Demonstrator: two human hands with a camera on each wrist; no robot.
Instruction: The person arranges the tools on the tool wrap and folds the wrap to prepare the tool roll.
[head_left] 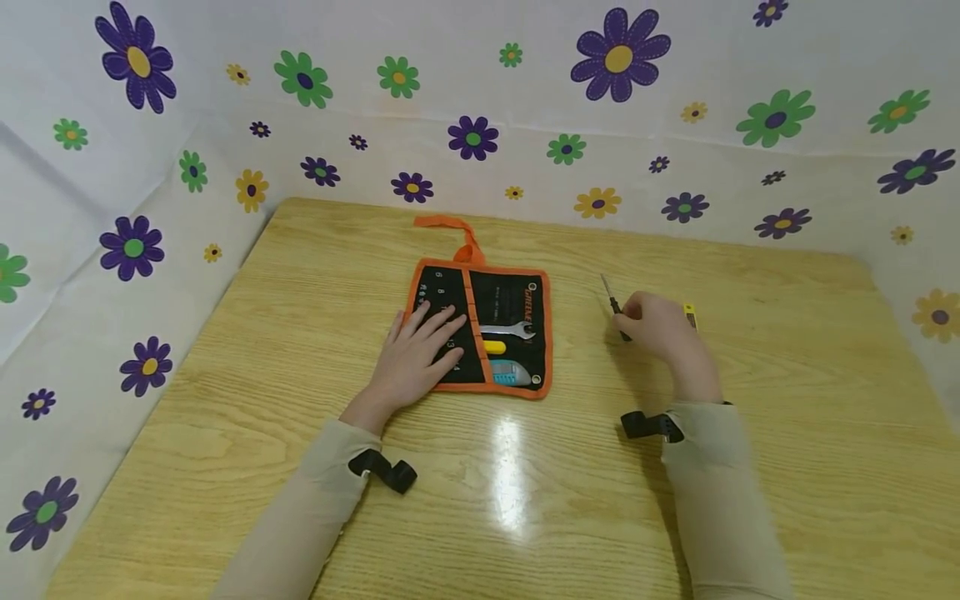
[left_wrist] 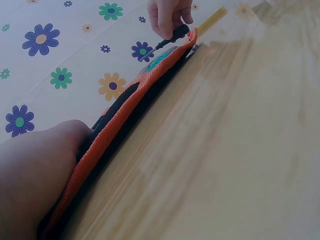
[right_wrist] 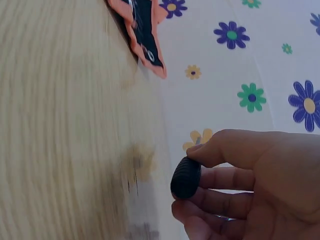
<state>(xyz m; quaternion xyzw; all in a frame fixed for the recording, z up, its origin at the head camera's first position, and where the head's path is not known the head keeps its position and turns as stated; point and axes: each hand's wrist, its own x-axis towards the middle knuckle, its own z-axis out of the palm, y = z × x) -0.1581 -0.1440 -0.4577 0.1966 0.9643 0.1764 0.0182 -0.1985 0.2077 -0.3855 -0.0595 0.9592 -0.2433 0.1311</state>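
Observation:
A black tool pouch with orange edging lies spread on the table. Spread fingers of my left hand rest on its numbered left part. From its pocket stick out a wrench, a yellow handle-like piece and a teal and grey utility knife. To the right of the pouch, my right hand pinches a small screwdriver by its black handle, the metal shaft pointing away. In the right wrist view the thumb and fingers grip the ribbed handle; its shaft is mostly hidden there.
An orange strap trails from the pouch's far edge. Beyond the right hand lies a yellow item, partly hidden by that hand. A flower-patterned cloth borders the wooden table at the back and sides.

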